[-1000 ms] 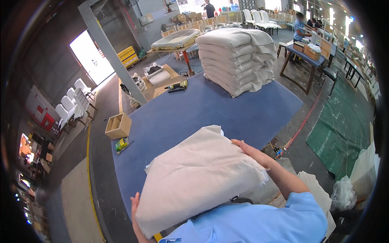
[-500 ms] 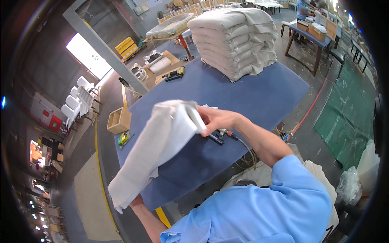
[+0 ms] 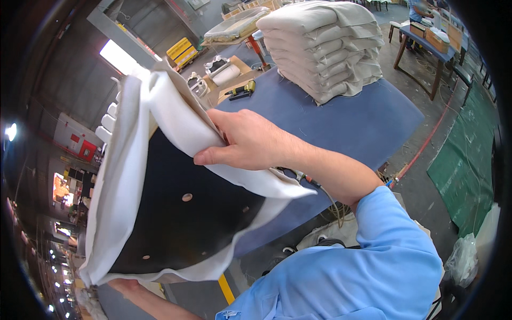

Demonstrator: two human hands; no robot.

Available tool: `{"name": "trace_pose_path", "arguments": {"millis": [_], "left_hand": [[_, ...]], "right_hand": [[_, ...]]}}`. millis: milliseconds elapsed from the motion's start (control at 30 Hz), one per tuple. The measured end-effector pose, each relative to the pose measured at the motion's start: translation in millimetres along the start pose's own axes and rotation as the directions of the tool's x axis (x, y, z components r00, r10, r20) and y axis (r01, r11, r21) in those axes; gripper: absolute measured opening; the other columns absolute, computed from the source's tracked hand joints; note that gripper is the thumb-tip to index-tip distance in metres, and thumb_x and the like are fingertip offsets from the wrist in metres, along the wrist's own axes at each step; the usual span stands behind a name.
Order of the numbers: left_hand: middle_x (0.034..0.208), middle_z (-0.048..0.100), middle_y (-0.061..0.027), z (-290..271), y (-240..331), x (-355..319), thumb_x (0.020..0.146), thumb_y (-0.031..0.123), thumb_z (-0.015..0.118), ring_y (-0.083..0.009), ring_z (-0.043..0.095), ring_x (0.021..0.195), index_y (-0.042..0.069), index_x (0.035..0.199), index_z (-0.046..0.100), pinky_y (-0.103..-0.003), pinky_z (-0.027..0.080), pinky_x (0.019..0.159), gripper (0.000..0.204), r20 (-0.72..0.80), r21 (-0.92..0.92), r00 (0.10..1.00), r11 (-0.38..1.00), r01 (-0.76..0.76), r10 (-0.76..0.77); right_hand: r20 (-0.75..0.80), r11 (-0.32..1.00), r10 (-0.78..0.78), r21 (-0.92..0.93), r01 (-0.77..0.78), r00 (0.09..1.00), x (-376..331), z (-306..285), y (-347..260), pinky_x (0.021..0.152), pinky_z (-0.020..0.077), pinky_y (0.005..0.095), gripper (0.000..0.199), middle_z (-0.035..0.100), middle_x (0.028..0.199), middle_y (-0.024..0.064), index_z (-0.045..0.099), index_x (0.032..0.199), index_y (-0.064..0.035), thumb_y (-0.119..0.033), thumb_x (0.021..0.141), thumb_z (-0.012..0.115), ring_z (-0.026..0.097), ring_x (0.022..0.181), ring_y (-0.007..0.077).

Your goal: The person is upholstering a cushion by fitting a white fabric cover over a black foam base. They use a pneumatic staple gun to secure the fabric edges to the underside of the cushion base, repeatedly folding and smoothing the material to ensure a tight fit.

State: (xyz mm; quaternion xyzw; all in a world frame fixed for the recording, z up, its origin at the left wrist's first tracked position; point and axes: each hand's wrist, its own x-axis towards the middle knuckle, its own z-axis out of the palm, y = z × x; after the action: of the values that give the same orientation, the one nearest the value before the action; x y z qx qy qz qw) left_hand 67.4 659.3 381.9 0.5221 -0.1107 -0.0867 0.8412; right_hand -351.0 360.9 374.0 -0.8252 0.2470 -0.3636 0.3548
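A chair seat cushion [image 3: 178, 213] is held up over the near left part of the blue table, its black underside panel turned toward me. Loose white lining and light grey fabric edge that panel, which has several small holes in it. My right hand [image 3: 242, 140] grips the cushion's upper right edge, thumb on the white lining and fingers behind the fabric. At the lower left corner, my left hand [image 3: 125, 285] holds the cushion from below, its fingers mostly hidden. A tall stack of grey fabric-covered cushions [image 3: 320, 53] stands at the table's far side.
On the blue table [image 3: 341, 125] a yellow-and-black power drill [image 3: 242, 89] lies left of the stack. An air hose [image 3: 333, 205] hangs by the near edge. A green sheet [image 3: 466, 160] covers floor at the right; another workbench [image 3: 426, 42] stands at the back right.
The cushion has turned from nearly edge-on, fabric side showing, to underside facing me. My right hand has moved up and left with it; my left hand has shifted left and down.
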Motion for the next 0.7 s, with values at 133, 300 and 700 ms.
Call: {"name": "trace_pose_path", "arguments": {"millis": [133, 300, 700], "left_hand": [[0.152, 0.059, -0.0204, -7.1, -45.0, 32.0, 0.113, 0.046, 0.048, -0.0393, 0.063, 0.132, -0.001, 0.151, 0.054, -0.054, 0.056, 0.111, 0.061, 0.074, 0.124, 0.987, 0.984, 0.132, -0.141], [0.145, 0.065, -0.0179, -19.6, -148.0, 108.3, 0.111, 0.041, 0.056, -0.0342, 0.065, 0.130, 0.001, 0.146, 0.060, -0.052, 0.054, 0.112, 0.053, 0.276, 0.167, 0.851, 0.894, 0.416, -0.447], [0.147, 0.064, -0.0164, 24.4, -325.4, 200.5, 0.110, 0.066, 0.044, -0.0328, 0.065, 0.126, 0.004, 0.153, 0.053, -0.049, 0.053, 0.104, 0.075, 0.270, 0.630, 0.682, 0.660, 0.409, -0.680]], "right_hand": [[0.020, 0.992, 0.101, 0.076, -0.103, 0.995, 7.2, 42.5, 53.0, 0.085, 0.0575, 0.0491, 0.062, 0.074, 0.097, 0.0252, 0.067, 0.115, 0.0025, -0.055, 0.093, 0.077, 0.074, 0.093, 0.0420], [0.183, 0.842, 0.482, 0.175, -0.511, 0.857, 24.5, 107.8, 125.9, 0.060, 0.0597, 0.0418, 0.067, 0.075, 0.101, 0.0208, 0.070, 0.121, 0.0035, -0.055, 0.091, 0.080, 0.074, 0.072, 0.0305], [0.048, 0.607, 0.779, 0.189, -0.772, 0.625, 67.1, 185.1, 286.5, 0.051, 0.0512, 0.0359, 0.053, 0.066, 0.077, 0.0099, 0.076, 0.116, 0.0000, -0.049, 0.097, 0.075, 0.064, 0.057, 0.0199]]}}
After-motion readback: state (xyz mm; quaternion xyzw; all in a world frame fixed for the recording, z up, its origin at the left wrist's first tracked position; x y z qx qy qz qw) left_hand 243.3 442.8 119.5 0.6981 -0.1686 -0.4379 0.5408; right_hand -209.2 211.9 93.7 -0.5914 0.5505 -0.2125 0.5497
